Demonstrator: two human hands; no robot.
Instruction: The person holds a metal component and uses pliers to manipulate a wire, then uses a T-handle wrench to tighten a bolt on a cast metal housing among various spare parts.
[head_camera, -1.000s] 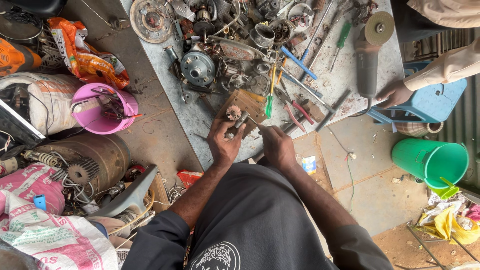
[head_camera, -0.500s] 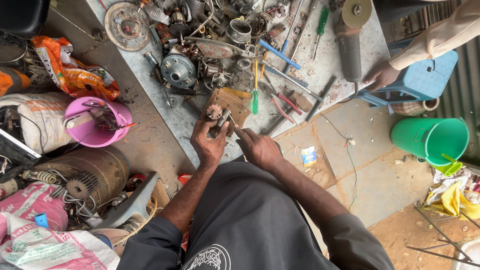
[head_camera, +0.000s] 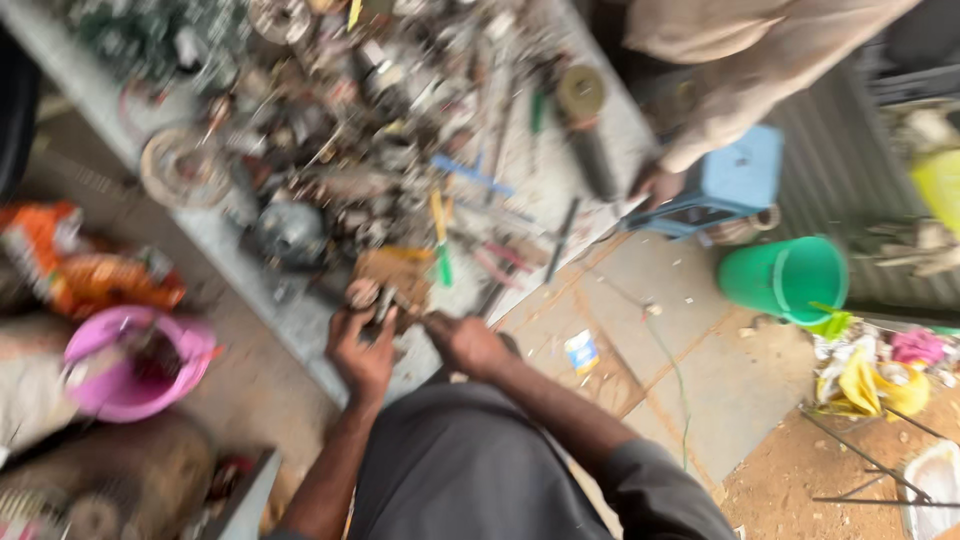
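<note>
Hands at the bench edge, working a small part.
Our left hand (head_camera: 362, 352) pinches a small round metal part (head_camera: 362, 293) beside the wooden block (head_camera: 395, 275); our right hand (head_camera: 468, 343) closes on something unclear (blurred). Next calls for steadying, we judge.

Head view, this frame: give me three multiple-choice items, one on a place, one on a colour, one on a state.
1. Where is the green bucket?
A. on the floor right of the workbench
B. on the workbench
C. in the left hand

2. What colour is the basin left of the bench?
A. blue
B. pink
C. black

3. What is the left hand doing?
A. hanging free
B. resting flat on the floor
C. gripping a small metal part

Answers: 1 A, it stands on the paving; 2 B, its rim is pink; 3 C, the fingers curl around the part.
</note>
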